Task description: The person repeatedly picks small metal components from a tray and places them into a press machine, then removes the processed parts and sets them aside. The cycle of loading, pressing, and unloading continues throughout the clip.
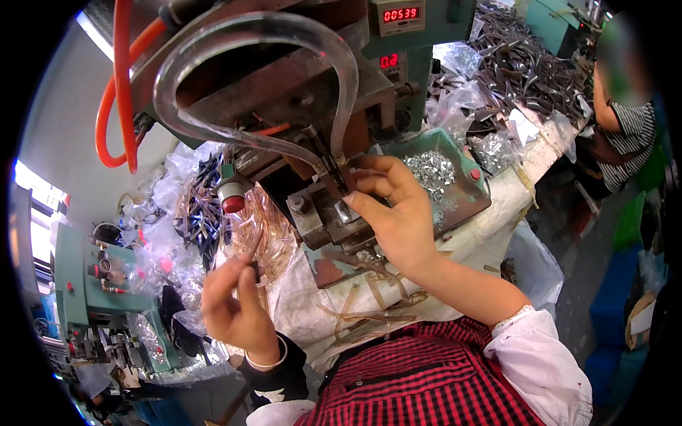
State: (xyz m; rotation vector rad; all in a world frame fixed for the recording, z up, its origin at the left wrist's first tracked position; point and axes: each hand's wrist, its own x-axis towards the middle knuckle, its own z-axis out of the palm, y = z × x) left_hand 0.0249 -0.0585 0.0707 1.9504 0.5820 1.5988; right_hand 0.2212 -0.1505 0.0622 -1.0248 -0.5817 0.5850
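A green-bodied press machine (298,92) fills the top of the view from eleven to one o'clock, a clear hose (213,42) looping across its front and an orange hose (121,85) hanging at ten o'clock. Two small red digit displays sit at its upper right, one above the other; a red push button (233,204) juts out just left of centre. At two o'clock a green tray (465,199) holds a heap of small shiny metal bits, placed close by the die so the hand can likely feed from it. Behind it, dark metal pieces (526,64) are piled on the bench, and crumpled clear plastic bags (170,248) crowd nine o'clock.

The right hand (398,213), at centre, has thumb and fingertips pinched together right at the steel die block (334,213) under the press head, seemingly on a tiny metal piece, though it is too small to be sure. The left hand (238,305), at seven o'clock, is closed on a thin dark strip (250,257) held upright, well apart from the die. Translucent amber strips (369,305) lie on the white cloth at six o'clock.
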